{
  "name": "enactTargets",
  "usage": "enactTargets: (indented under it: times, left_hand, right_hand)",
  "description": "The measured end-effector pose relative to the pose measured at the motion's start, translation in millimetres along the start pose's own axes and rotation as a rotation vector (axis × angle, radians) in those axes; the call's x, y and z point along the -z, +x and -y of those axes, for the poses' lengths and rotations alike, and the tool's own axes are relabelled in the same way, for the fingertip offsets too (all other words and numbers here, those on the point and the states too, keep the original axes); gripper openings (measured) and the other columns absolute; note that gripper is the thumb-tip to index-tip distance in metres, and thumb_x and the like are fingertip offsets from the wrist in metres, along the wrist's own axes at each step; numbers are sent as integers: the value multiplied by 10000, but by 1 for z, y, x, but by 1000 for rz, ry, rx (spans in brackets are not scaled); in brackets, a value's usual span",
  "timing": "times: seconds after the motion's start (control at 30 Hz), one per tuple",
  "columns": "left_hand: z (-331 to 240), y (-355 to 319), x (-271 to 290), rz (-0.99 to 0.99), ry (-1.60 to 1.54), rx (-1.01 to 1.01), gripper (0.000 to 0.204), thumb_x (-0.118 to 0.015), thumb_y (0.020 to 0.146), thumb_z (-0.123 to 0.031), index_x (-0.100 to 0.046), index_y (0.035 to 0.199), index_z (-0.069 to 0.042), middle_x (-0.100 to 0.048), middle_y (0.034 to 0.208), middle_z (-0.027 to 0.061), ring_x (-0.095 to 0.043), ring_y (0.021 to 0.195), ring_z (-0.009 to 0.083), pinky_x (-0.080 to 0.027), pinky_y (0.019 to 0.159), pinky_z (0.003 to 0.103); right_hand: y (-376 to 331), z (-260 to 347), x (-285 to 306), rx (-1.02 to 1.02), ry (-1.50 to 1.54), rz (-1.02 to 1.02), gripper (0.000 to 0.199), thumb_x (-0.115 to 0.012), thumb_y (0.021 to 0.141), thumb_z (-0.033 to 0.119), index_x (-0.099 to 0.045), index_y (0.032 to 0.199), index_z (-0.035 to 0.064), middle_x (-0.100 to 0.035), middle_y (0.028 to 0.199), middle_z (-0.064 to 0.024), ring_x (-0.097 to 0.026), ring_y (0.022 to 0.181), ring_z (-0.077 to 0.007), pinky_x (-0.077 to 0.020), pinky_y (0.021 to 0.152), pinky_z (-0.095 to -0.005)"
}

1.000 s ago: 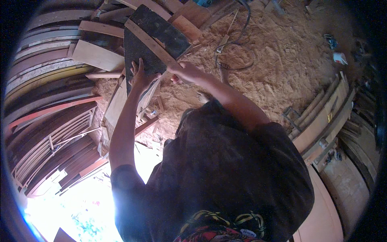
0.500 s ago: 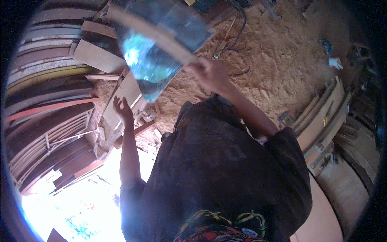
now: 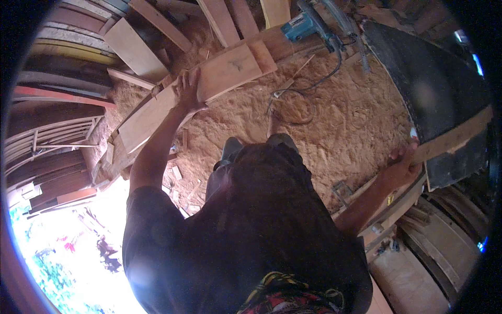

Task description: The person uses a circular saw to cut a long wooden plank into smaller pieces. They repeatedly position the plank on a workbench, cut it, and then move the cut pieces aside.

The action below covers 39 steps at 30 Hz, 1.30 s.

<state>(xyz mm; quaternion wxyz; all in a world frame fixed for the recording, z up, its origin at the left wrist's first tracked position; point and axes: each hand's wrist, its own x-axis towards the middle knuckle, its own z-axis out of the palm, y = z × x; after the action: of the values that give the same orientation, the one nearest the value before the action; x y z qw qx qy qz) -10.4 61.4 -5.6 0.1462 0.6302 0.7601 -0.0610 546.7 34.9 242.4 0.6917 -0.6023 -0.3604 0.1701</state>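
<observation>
My left hand (image 3: 187, 94) lies with spread fingers on a long, pale wooden board (image 3: 230, 70) at the upper left. Off to the right, my right hand (image 3: 401, 168) is closed round the end of a wooden strip (image 3: 455, 137). The strip crosses a large, dark, flat panel (image 3: 426, 78) that tilts up at the right rim; how the two are joined cannot be made out. Beyond the board's far end rests a blue power tool (image 3: 300, 27), apart from both hands.
Sawdust (image 3: 334, 115) covers the ground before my feet, with a looped black cord (image 3: 298, 93) lying on it. Stacked planks (image 3: 63, 104) line the left side. More boards (image 3: 418, 256) lean at the lower right. Bright daylight comes in at the lower left.
The panel and strip have swung from the upper middle to the far right with my right hand. My left hand has moved from the air onto the board. The blue tool now shows.
</observation>
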Motion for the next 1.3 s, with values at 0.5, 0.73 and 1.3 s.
enactTargets:
  times: [0.5, 0.73, 1.3]
  left_hand:
    - [54, 34, 92, 568, -493, -221, 1191, -971, 590, -396, -401, 1614, -184, -452, 1617, 120, -397, 1490, 310, -260, 1252, 437]
    - [40, 34, 132, 640, -539, -79, 999, -917, 718, -386, -474, 1570, -112, -524, 1574, 95, -457, 1445, 237, -273, 1238, 382]
    - [61, 9, 109, 72, -395, 115, 739, -803, 829, -603, -689, 1299, -44, -727, 1258, 174, -666, 1198, 360, -495, 1014, 487]
  right_hand:
    - [16, -9, -7, -164, 42, -73, 190, -760, 980, 230, -669, 943, 67, -599, 718, -3, -543, 570, -105, -370, 475, -249]
    - [26, -18, -24, -193, -11, -31, 171, -771, 966, 217, -662, 960, 85, -605, 714, -2, -536, 531, -107, -381, 433, -241]
    - [80, -24, -44, -113, 131, 167, 309, -660, 1041, 323, -647, 1110, 22, -630, 897, -64, -595, 775, -159, -473, 620, -317]
